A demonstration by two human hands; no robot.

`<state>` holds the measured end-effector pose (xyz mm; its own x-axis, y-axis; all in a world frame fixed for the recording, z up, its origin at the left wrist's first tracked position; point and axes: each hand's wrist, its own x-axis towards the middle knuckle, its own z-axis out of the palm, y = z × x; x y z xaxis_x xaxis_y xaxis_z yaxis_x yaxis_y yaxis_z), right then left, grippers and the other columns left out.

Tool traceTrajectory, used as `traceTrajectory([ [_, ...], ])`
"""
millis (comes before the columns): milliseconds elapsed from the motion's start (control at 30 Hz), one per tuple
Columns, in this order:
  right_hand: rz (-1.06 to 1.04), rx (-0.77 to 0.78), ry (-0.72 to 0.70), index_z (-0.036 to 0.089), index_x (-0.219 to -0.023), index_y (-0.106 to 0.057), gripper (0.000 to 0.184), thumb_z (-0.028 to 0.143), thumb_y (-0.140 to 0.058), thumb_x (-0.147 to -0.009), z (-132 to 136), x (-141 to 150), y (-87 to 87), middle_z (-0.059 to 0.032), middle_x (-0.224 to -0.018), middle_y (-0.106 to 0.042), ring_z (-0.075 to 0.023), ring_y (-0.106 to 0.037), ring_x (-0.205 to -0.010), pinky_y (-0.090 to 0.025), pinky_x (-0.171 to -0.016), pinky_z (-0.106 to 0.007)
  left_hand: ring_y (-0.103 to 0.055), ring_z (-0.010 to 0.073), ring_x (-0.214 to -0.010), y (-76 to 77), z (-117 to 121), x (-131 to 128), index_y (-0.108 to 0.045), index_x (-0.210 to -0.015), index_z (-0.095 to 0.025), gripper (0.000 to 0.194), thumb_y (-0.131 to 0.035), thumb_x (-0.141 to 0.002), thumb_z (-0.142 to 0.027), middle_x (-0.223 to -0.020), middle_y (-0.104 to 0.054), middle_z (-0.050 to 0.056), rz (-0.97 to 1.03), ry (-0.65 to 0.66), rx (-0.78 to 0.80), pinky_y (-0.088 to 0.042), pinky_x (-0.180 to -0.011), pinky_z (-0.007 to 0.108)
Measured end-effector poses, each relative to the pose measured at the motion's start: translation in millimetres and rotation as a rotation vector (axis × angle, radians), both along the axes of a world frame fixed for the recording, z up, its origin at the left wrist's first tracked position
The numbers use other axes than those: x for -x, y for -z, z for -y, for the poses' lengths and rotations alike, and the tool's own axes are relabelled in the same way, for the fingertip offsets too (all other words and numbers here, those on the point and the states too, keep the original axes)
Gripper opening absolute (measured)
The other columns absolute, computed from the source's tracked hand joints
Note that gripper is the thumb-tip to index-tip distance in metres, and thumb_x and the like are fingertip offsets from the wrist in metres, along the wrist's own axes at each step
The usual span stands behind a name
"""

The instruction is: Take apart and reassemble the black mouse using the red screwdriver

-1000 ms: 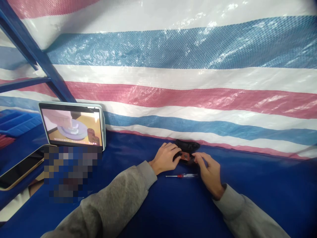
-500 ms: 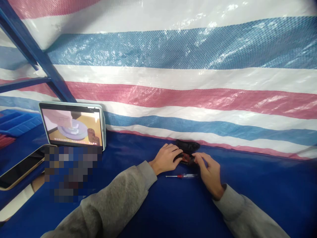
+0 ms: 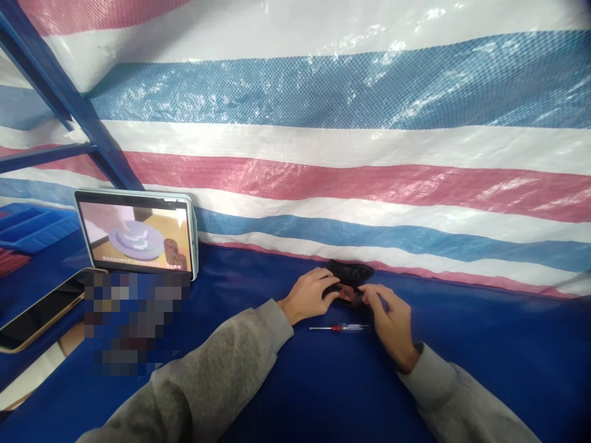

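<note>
A striped sheet point(image 3: 300, 141) hangs behind everything, presumably as a screen. Below it spreads the blue table point(image 3: 323, 387), a smooth working surface. At the far left a blue frame point(image 3: 79, 111) slants up against the sheet, perhaps part of what holds it.

The tablet point(image 3: 133, 234) stands tilted back with its lit screen turned this way, likely so it can be seen from the seat. The phone point(image 3: 46, 311) lies in front of it to the left, well apart from the hands, as if parked out of the way. A blue tray point(image 3: 39, 227) sits beyond.

The left hand point(image 3: 313, 296) is curled over, thumb and fingers nearly together on the left end of the device point(image 3: 345, 294), seemingly to steady it. The right hand point(image 3: 391, 317) has thumb and forefinger drawn close on its right end; whether they also pinch some smaller piece cannot be told. The device rests between both hands, reddish-brown face showing, probably so that it stays in sight.

The black shell point(image 3: 349, 271) lies just behind it, against the sheet's foot. The screwdriver point(image 3: 339, 328) lies just in front, tip leftward, untouched by the left hand and within easy reach
</note>
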<state>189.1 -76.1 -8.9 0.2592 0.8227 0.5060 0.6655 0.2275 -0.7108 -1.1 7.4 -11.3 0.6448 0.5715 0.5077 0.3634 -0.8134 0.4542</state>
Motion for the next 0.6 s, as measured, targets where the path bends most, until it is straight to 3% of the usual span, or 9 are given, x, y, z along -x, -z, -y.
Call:
traceTrajectory([
  [400,0.014,-0.02,0.011,0.022,-0.087,-0.07,0.029,0.041,-0.048,-0.093,-0.1,-1.4,1.8,-0.0048,-0.081,-0.071,-0.0214,-0.065,-0.082,-0.05,-0.081,-0.038,-0.061,0.0232,-0.1,-4.5,-0.8,1.0,-0.068,-0.108,-0.019,0.024,-0.066,-0.088,-0.032,-0.109,-0.067,0.007,-0.133,-0.036,-0.031,-0.046,-0.088,0.038],
  [600,0.179,-0.066,0.099,0.022,-0.105,-0.067,0.026,0.036,-0.05,-0.091,-13.5,-17.8,1.5,-0.0106,-0.11,-0.062,-0.0263,-0.058,-0.107,-0.043,-0.097,-0.048,-0.061,0.0213,-0.097,-5.7,0.4,0.1,-0.066,-0.099,-0.019,0.017,-0.068,-0.087,-0.031,-0.103,-0.068,0.003,-0.134,-0.036,-0.021,-0.043,-0.086,0.035],
])
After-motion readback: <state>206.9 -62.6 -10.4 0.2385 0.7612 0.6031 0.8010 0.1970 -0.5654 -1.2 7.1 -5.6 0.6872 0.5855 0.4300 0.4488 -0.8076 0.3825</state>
